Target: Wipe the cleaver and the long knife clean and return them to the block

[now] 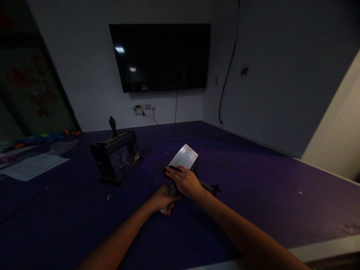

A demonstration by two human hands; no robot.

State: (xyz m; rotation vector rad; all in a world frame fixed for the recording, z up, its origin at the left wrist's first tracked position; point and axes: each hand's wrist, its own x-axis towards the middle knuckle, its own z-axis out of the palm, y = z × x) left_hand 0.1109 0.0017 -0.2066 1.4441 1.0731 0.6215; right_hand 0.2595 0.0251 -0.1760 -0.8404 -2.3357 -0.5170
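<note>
Right of the black glass-panelled box (115, 157), left hand (163, 198) and right hand (184, 180) both clamp a dim black object (209, 186), apparently steadying its pale rectangular sheet (184, 156)

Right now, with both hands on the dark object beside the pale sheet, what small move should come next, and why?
Probably hold the dark object steady with the left hand and ease the right hand forward to the pale sheet. Both hands close over the object on the purple table; the sheet lies just past the right hand's fingers. The object is too dark to identify.
</note>
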